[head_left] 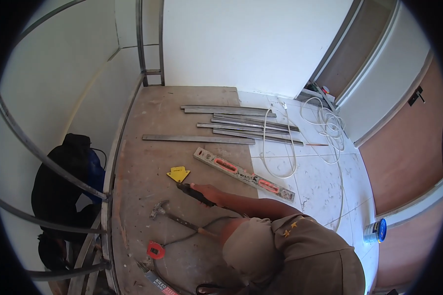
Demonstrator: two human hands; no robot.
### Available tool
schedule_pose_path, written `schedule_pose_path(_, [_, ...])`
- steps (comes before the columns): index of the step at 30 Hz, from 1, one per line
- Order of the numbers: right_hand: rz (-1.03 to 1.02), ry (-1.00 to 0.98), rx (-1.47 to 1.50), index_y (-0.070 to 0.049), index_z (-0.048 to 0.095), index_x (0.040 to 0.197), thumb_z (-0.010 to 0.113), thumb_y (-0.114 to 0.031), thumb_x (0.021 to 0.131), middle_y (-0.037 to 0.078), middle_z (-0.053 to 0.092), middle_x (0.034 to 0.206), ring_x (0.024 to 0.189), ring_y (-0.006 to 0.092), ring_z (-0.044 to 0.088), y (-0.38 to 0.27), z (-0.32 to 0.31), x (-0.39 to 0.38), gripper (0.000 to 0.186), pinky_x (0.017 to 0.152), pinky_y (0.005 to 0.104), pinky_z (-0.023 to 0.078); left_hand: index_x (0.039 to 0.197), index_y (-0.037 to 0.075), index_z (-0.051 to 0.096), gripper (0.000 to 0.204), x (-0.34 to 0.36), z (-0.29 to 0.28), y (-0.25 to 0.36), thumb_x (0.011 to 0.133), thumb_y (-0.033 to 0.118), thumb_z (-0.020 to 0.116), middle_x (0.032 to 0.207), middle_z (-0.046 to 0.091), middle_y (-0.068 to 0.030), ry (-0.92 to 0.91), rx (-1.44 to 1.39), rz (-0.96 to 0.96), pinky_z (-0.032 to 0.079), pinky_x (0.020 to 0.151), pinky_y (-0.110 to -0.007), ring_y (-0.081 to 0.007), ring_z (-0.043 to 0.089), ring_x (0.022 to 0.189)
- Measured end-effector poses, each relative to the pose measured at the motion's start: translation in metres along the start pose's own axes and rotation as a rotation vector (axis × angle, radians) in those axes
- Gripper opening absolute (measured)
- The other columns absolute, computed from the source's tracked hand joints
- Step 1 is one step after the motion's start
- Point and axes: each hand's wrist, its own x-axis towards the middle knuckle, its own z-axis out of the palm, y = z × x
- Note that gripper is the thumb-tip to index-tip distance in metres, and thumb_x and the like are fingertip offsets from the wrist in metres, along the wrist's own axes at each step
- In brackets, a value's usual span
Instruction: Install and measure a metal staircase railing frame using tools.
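Observation:
Neither my left hand nor my right hand shows. Below me a co-worker in a pale cap [251, 246] and brown shirt bends over a brown board [157, 123]. That person's hand [204, 191] grips a black tool [189, 191] beside a yellow triangular block [178, 173]. A hammer [179, 217], a red tape measure [156, 250] and a long narrow pack [157, 280] lie nearby, with a dark cable. A long spirit level [243, 174] lies diagonally beyond the hand, and several steel bars [197, 138] lie farther back.
A steel frame [49, 160] runs along the left, with a dark, partly hidden shape [59, 187] behind it. A coiled white cable [330, 125] lies on white tiles [310, 196]. A can with blue lid [375, 231] stands by the brown doors [403, 147] at right.

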Motion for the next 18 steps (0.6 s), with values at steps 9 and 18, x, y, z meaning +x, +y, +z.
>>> schedule_pose_path(9, [-0.17, 0.382, -0.726, -0.004, 0.071, 0.107, 0.065, -0.054, 0.088, 0.016, 0.073, 0.099, 0.087, 0.0291, 0.071, 0.067, -0.2, -0.041, 0.054, 0.082, 0.0379, 0.054, 0.15, 0.006, 0.032, 0.082, 0.021, 0.0, 0.001, 0.088, 0.051, 0.063, 0.14, 0.044, -0.0195, -0.24, 0.089, 0.109, 0.034, 0.107, -0.049, -0.0363, 0.041, 0.13])
schedule_pose_path(18, [0.49, 1.357, -0.635, -0.005, 0.057, 0.125, 0.066, -0.038, 0.087, 0.023, 0.059, 0.122, 0.114, 0.0411, 0.059, 0.167, -0.459, -0.077, 0.05, 0.097, 0.05, 0.048, 0.149, 0.006, 0.034, 0.08, 0.041, -0.043, 0.006, 0.089, 0.05, 0.063, 0.136, 0.047, -0.0202, -0.373, 0.235, 0.036, 0.037, 0.105, -0.049, -0.0362, 0.044, 0.127])
